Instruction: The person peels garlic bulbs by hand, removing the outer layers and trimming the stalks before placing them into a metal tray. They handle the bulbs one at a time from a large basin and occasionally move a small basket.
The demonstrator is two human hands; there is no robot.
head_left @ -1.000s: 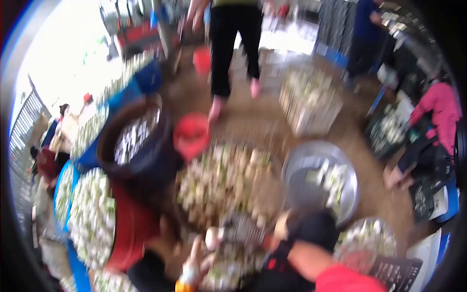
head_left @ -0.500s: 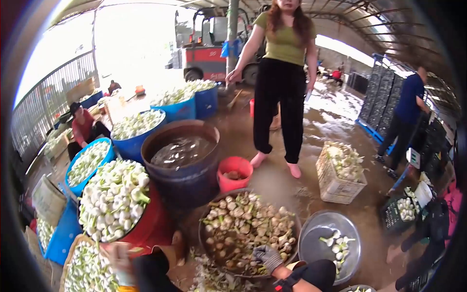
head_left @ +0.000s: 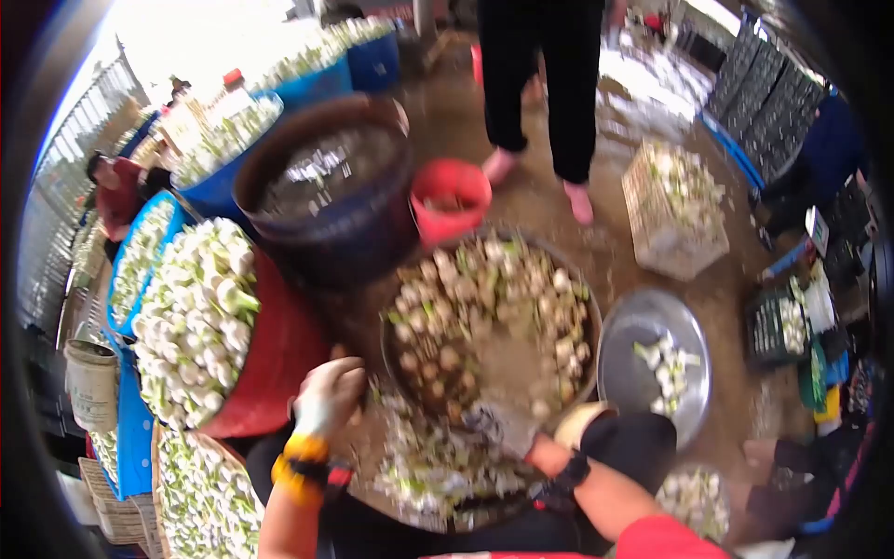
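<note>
My left hand (head_left: 331, 396), in a pale glove with a yellow cuff, is beside the red tub (head_left: 284, 345) heaped with white bulbs; its fingers are curled, and what they hold, if anything, is too small to tell. My right hand (head_left: 500, 427), gloved and smeared by motion, is at the near rim of the round basin (head_left: 389, 359) of brownish bulbs in murky water. Its fingers cannot be made out. Leafy trimmings (head_left: 438, 466) lie between my hands. Right of the basin, a metal bowl (head_left: 615, 373) holds several cleaned white bulbs (head_left: 669, 368).
A large dark barrel of water (head_left: 321, 233) and a red bucket (head_left: 451, 224) stand beyond the basin. A person in black trousers (head_left: 540, 74) stands ahead. A crate of trimmings (head_left: 675, 242) is at the right. Blue tubs and other people are farther off.
The view has tilted down. My left hand has moved right, away from the bulbs at the left. My right hand is at the basin's near edge, and bulbs in the middle have parted, showing water.
</note>
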